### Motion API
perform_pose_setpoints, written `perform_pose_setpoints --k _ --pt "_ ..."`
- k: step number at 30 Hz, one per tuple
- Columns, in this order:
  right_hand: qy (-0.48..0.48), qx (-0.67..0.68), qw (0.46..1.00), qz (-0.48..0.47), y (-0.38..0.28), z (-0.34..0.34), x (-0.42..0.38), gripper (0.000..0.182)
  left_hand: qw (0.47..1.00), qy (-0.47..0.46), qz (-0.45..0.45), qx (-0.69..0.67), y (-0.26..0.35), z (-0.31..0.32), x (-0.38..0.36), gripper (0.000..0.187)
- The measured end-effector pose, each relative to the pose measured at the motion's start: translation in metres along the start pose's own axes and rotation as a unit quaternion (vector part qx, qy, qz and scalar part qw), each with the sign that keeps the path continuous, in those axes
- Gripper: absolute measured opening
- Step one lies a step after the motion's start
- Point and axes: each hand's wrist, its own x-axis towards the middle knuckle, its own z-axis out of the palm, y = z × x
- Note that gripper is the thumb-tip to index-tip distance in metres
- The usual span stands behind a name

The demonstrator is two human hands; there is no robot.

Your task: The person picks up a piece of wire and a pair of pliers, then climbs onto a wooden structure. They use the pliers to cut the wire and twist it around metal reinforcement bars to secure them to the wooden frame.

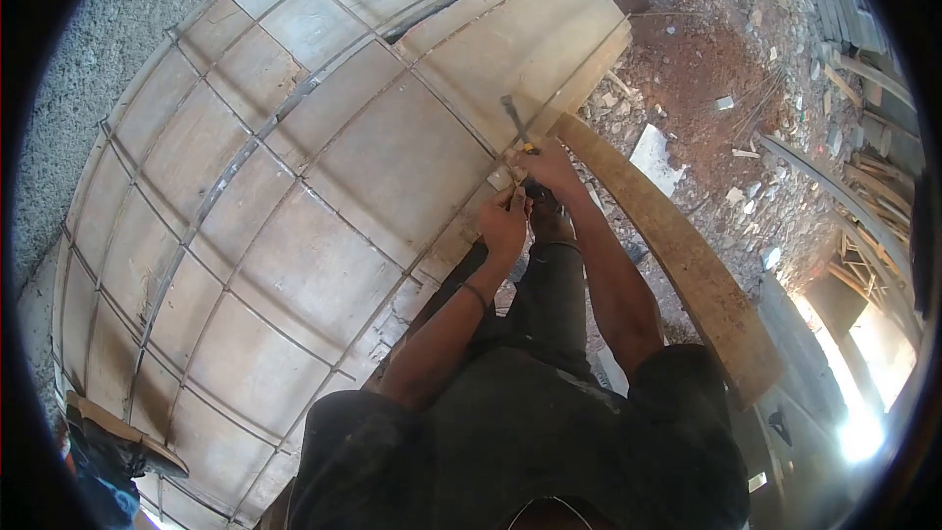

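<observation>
My right hand [550, 169] is closed around a hand tool [513, 119] with a dark metal end and some yellow at its handle. The metal end points away from me, over the pale panels; its exact kind is too small to tell. Close beside it, my left hand [503, 223] has its fingers pinched together at the panel edge. What they hold is too small to make out. A small pale block [500, 178] lies by my fingertips. Both hands are at the near edge of a steel bar grid [294, 177], which runs across the flat panels [378, 147].
A long wooden board [667, 245] stands along my right side. Rubble and red soil [711, 69] cover the ground beyond it, with timber pieces [868, 186] at far right. Another person's shoe [132, 442] rests at the lower left. Rough concrete [128, 29] borders the panels.
</observation>
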Motion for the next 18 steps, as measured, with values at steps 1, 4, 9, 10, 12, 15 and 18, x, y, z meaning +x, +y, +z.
perform_pose_setpoints --k 1,4,9,10,12,15,18 --pt "-0.02 0.043 0.999 0.011 0.001 0.007 0.001 0.032 0.999 0.005 -0.008 -0.037 0.0 0.001 0.001 0.024" --pt "-0.057 0.039 0.997 0.041 -0.01 0.011 0.0 0.035 0.998 0.012 -0.026 -0.048 -0.004 -0.001 0.002 0.02" --pt "-0.049 -0.065 0.996 -0.029 -0.009 0.013 -0.004 0.038 0.972 0.029 -0.1 -0.213 0.008 -0.005 0.006 0.026" --pt "-0.008 -0.12 0.989 -0.089 -0.001 0.021 -0.002 0.036 0.95 0.05 -0.159 -0.263 0.014 -0.01 0.008 0.029" --pt "0.032 -0.172 0.974 -0.145 0.004 0.024 -0.006 0.033 0.969 0.026 -0.161 -0.186 0.015 -0.014 0.015 0.031" --pt "0.057 -0.164 0.958 -0.226 0.009 0.009 -0.024 0.026 0.997 -0.003 -0.083 0.008 0.003 -0.019 0.025 0.032" --pt "0.02 -0.199 0.968 -0.154 0.009 -0.027 -0.059 0.025 0.987 0.003 0.027 0.161 -0.002 -0.013 0.021 0.033"
